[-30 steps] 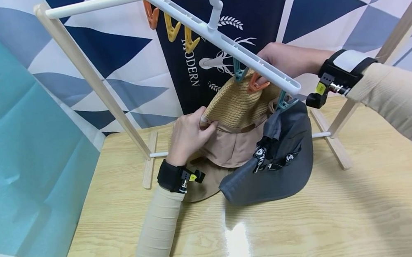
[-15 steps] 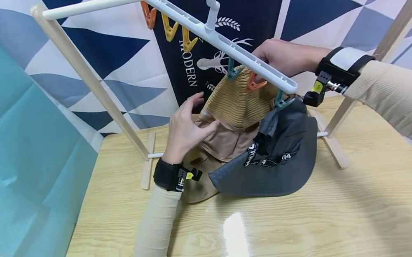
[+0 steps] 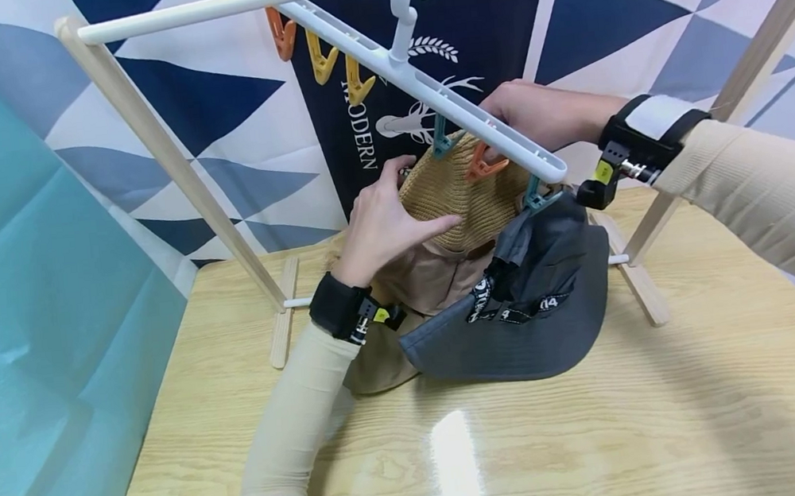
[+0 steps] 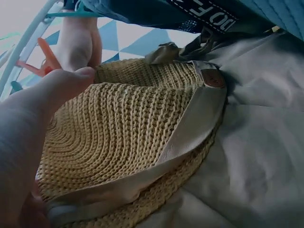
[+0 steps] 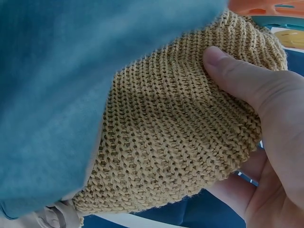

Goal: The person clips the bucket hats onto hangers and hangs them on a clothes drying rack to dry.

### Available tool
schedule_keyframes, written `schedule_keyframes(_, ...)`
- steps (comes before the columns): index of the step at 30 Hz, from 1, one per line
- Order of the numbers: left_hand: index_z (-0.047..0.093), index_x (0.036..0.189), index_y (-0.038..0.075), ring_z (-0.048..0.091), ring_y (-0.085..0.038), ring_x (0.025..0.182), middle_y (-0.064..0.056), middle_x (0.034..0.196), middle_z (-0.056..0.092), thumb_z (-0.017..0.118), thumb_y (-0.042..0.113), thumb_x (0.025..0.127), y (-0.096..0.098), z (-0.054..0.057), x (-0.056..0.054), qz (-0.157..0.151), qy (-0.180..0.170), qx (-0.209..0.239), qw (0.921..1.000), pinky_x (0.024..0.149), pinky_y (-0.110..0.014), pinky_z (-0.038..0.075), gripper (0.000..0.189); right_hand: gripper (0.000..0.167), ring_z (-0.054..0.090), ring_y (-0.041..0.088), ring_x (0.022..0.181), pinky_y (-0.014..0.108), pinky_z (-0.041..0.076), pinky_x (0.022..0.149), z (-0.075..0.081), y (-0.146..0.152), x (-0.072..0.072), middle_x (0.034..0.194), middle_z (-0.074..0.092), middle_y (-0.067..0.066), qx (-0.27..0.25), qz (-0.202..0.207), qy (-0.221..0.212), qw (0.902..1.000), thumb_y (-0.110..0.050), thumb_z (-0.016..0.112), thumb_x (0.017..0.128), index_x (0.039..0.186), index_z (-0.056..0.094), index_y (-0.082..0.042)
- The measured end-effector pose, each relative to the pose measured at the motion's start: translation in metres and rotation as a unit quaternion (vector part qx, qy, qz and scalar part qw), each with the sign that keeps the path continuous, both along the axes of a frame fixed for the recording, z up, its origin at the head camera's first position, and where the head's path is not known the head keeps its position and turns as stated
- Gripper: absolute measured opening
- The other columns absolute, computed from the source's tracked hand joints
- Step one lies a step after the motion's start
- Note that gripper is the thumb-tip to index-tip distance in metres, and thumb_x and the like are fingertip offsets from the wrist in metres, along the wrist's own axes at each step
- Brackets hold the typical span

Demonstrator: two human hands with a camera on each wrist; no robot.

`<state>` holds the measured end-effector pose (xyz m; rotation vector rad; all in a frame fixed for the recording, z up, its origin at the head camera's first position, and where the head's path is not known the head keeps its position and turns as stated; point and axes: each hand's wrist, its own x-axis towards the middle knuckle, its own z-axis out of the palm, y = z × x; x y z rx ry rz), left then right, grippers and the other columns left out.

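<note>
A woven straw hat (image 3: 446, 195) with a pinkish-beige fabric brim (image 3: 436, 280) hangs below the white clip hanger (image 3: 417, 78). My right hand (image 3: 546, 114) pinches its crown, thumb on the woven side and fingers behind, as the right wrist view shows. My left hand (image 3: 384, 221) is spread at the crown's left side, thumb stretched across the front. An orange clip (image 3: 484, 164) and a teal clip (image 3: 443, 138) overlap the crown's upper part. Beside it a dark grey cap (image 3: 521, 332) hangs from another teal clip (image 3: 539, 198).
Two yellow clips (image 3: 358, 84) and an orange clip (image 3: 282, 35) hang at the hanger's far left. A wooden rack with a white bar (image 3: 223, 3) carries the hanger above a wooden table (image 3: 568, 447). A patterned cloth (image 3: 248, 118) stands behind.
My left hand let go of the hat's lower left edge, opened, and moved up and right to the crown. My right hand kept its pinch; the grey cap swung slightly.
</note>
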<state>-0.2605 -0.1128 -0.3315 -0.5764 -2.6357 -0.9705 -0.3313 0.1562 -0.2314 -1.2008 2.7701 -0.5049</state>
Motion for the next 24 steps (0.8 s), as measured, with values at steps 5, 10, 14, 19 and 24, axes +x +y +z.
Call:
schedule_keyframes(5,0.048,0.163,0.007,0.08,-0.03,0.118,-0.018,0.137,0.079,0.098,0.053,0.083,0.008,0.002,-0.004,-0.005,-0.019,0.006,0.9998,0.096,-0.044,0.066,0.105,0.022,0.067,0.007,0.079,0.021,0.052,0.072,-0.001,-0.002,0.001,0.103,0.084,0.011,-0.005,0.004,0.003,1.0,-0.008,0.085,0.098,0.118,0.082,-0.002)
schedule_keyframes(10,0.052,0.161,0.005,0.082,-0.029,0.115,-0.017,0.138,0.079,0.098,0.053,0.084,0.014,0.002,-0.006,-0.003,-0.025,-0.006,0.9997,0.095,-0.042,0.068,0.102,0.021,0.063,0.008,0.076,0.024,0.049,0.071,-0.002,-0.003,0.002,0.092,0.078,0.006,-0.005,0.007,0.001,1.0,-0.01,0.085,0.098,0.117,0.08,-0.002)
schedule_keyframes(14,0.055,0.16,0.005,0.083,-0.028,0.105,-0.016,0.133,0.081,0.098,0.052,0.085,0.018,0.001,-0.005,0.006,-0.01,-0.033,0.9994,0.086,-0.04,0.068,0.098,0.02,0.059,0.007,0.073,0.024,0.047,0.07,-0.004,-0.003,0.002,0.087,0.074,0.002,-0.008,0.013,0.003,0.9999,-0.011,0.086,0.097,0.114,0.08,-0.003)
schedule_keyframes(19,0.059,0.157,0.004,0.08,-0.026,0.096,-0.015,0.126,0.083,0.096,0.05,0.087,0.02,0.002,-0.005,0.012,0.004,-0.052,0.9986,0.079,-0.039,0.065,0.092,0.022,0.059,0.005,0.072,0.023,0.047,0.069,-0.003,-0.002,0.002,0.089,0.076,0.003,-0.011,0.008,0.001,0.9999,-0.01,0.087,0.096,0.115,0.08,-0.002)
schedule_keyframes(24,0.064,0.152,0.002,0.079,-0.025,0.091,-0.014,0.118,0.083,0.096,0.051,0.087,0.02,0.002,-0.005,0.014,0.019,-0.061,0.9979,0.075,-0.038,0.064,0.087,0.025,0.062,0.005,0.074,0.022,0.05,0.07,-0.002,-0.002,0.003,0.093,0.079,0.006,-0.014,0.011,0.0,0.9998,-0.009,0.088,0.095,0.117,0.08,-0.001)
